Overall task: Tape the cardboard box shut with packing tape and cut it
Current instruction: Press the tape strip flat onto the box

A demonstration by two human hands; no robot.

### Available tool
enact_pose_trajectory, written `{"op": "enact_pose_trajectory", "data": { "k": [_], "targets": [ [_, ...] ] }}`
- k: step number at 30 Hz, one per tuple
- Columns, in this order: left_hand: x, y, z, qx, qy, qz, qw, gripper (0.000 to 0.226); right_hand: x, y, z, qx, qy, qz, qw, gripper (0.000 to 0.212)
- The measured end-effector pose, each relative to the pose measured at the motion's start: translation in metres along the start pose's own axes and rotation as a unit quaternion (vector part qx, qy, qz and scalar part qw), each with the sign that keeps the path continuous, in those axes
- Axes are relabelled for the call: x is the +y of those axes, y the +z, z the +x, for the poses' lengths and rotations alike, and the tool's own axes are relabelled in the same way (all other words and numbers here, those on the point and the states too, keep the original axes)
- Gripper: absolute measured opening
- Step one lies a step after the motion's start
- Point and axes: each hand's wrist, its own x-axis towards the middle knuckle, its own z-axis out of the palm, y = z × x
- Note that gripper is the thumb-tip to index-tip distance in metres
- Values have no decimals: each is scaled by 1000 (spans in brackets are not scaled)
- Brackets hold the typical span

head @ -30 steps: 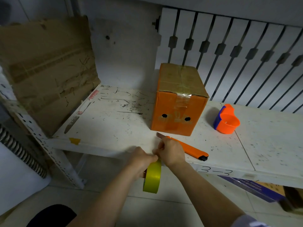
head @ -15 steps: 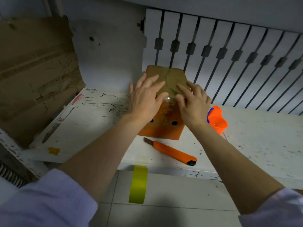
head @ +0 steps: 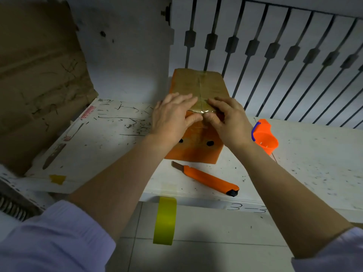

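An orange cardboard box (head: 196,152) with a brown top stands on the white bench (head: 110,146). Clear tape (head: 202,103) runs along the top seam and folds over the front edge. My left hand (head: 172,116) and my right hand (head: 229,120) lie on the box's near top edge, fingers pressing the tape end flat, thumbs on the front face. An orange utility knife (head: 206,178) lies in front of the box with its blade out. A yellow-green tape roll (head: 165,220) hangs from the bench's front edge.
An orange scoop-like cup with a blue rim (head: 265,136) sits to the right of the box. A large worn cardboard sheet (head: 37,79) leans at the left. A slatted white panel (head: 275,52) stands behind the box. Tiled floor lies below the bench.
A second ago both hands held the tape roll at the bench edge. They let it go, rose to the box top, and have slid toward the near edge, pressing the tape.
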Motion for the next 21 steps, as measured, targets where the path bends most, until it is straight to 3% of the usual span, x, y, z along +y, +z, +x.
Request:
{"op": "enact_pose_trajectory", "data": {
  "k": [4, 9, 16, 21],
  "targets": [
    [-2, -5, 1, -22, 7, -1, 1000, 59, 5, -3, -3, -31, -27, -33, 999, 57],
    [-2, -9, -3, -53, -3, -14, 998, 63, -1, -1, -2, -8, 9, 33, 999, 51],
    [-4, -16, -1, -109, -14, -4, 994, 81, 4, 0, -3, -36, -23, -51, 998, 65],
    [11, -8, -2, -26, -57, -22, 998, 79, 3, 1, -3, -25, -30, -47, 998, 71]
  ]
}}
